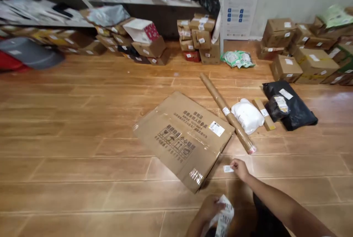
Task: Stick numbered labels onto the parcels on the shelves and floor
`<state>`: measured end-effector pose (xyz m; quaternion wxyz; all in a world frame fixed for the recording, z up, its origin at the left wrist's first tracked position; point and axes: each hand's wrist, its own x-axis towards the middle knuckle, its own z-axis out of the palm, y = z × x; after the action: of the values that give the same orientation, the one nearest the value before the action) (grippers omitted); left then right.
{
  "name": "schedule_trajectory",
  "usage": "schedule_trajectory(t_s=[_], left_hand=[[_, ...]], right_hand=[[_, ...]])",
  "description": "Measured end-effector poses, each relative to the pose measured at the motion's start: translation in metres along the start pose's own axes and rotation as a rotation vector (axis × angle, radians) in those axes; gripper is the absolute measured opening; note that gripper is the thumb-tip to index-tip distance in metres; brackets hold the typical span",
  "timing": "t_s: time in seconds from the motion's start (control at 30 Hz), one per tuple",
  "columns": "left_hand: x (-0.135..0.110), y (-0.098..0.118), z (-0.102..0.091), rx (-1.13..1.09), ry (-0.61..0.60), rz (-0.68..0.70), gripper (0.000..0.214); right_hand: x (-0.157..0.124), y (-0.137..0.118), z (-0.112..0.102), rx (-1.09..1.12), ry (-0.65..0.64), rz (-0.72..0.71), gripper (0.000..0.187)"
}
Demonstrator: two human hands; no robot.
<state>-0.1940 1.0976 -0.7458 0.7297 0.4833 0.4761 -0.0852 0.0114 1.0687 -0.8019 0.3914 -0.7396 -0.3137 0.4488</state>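
My right hand (240, 168) is stretched out over the wooden floor, its fingers pinched on a small white sticker label (228, 169). It hovers just off the near right edge of a large flat cardboard box (183, 137) lying on the floor. My left hand (211, 209) is low at the bottom edge, closed on a strip of white number labels (226, 219). A white shipping label (216, 128) is stuck on the flat box's top.
A long cardboard tube (226, 112), a white padded parcel (247, 115), a small long box (264, 114) and black poly bags (289, 105) lie to the right. Stacked cartons (200, 38) line the back wall; shelves of parcels (68, 13) stand at left.
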Motion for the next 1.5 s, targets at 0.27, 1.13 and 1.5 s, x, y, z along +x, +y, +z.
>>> schedule_trajectory(t_s=[0.27,1.13,1.5], left_hand=[[0.153,-0.045,-0.087,0.633,0.165,0.430,0.008],[0.222,-0.008,0.081,-0.375,0.221,0.490,0.049],[0.240,0.003,0.083,-0.371,0.124,0.237,0.052]], right_hand=[[0.144,0.139,0.034,-0.044,0.005,-0.236,0.014],[0.057,0.122,-0.059,0.275,0.128,-0.013,0.051],[0.124,0.143,-0.106,0.078,0.185,-0.202,0.033]])
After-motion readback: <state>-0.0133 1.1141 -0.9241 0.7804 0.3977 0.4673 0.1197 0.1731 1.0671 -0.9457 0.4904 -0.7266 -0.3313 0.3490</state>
